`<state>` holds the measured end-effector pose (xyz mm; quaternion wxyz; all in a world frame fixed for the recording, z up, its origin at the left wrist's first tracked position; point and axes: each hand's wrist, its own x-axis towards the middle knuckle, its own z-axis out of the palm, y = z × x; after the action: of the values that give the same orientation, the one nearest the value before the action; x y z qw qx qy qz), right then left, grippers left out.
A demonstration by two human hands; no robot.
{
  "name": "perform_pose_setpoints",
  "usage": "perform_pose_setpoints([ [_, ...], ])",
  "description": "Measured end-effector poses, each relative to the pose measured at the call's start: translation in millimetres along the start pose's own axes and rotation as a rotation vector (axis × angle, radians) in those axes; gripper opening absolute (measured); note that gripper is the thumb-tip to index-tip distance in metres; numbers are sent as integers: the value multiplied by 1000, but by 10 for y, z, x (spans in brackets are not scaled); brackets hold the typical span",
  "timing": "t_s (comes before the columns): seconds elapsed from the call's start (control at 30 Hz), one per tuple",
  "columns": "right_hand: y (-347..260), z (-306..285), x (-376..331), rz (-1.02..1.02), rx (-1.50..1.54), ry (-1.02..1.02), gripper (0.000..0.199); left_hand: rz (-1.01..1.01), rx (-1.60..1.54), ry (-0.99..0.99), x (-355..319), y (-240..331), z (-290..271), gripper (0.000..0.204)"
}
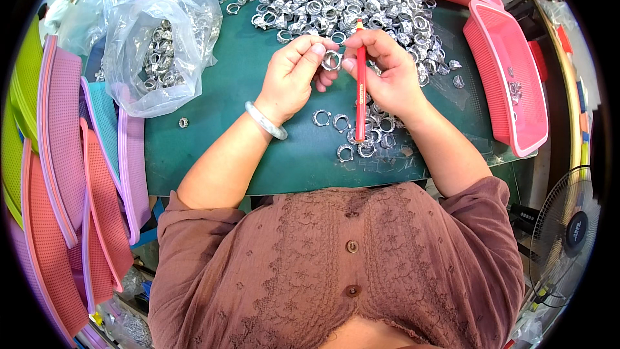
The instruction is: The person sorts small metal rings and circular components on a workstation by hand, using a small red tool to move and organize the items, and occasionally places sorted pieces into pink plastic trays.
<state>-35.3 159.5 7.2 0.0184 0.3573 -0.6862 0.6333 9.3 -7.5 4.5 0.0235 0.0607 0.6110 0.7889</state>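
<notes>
Left hand (294, 74) pinches 1 metal ring (331, 59) above the green mat (213, 148). Right hand (387, 71) grips a red tool (360, 84), tip at the ring. Small batch (361, 132) lies near the wrists, likely done; big pile (349, 0) and bag (161, 45) apparently remain.

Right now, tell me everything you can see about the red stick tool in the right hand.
The red stick tool is a slim, pencil-like rod, red along its length with a paler tip at the top; its material is unclear. It stands nearly upright, gripped by the right hand around its upper part. Its top end sits beside the small silver metal ring pinched in the left hand. Its lower end hangs over the green mat, near a small cluster of rings.
</notes>
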Motion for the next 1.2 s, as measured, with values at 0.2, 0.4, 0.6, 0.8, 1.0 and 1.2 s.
perform_pose_setpoints([
  [0.2, 1, -8, 1, 21, 22, 1, 23, -112, -97, -22, -1, 10, 3, 24],
  [0.4, -13, -17, 8, 33, 7, 9, 22, -112, -189, 17, 19, 40, -28, 24],
  [0.6, 10, -41, 7, 29, 7, 10, 21, 668, 255, 388, 26, 563, -329, 23],
  [0.8, 7, -19, 16, 21, 8, 6, 22, 836, 1176, 1071, 47, 894, -1099, 19],
  [1.0, 16, -25, 9, 48, 17, 15, 22, 595, 1010, 337, -31, 709, -522, 21],
  [1.2, -1, -16, 10, 84, 29, 30, 21, 166, 1287, -513, -168, 447, -63, 38],
])
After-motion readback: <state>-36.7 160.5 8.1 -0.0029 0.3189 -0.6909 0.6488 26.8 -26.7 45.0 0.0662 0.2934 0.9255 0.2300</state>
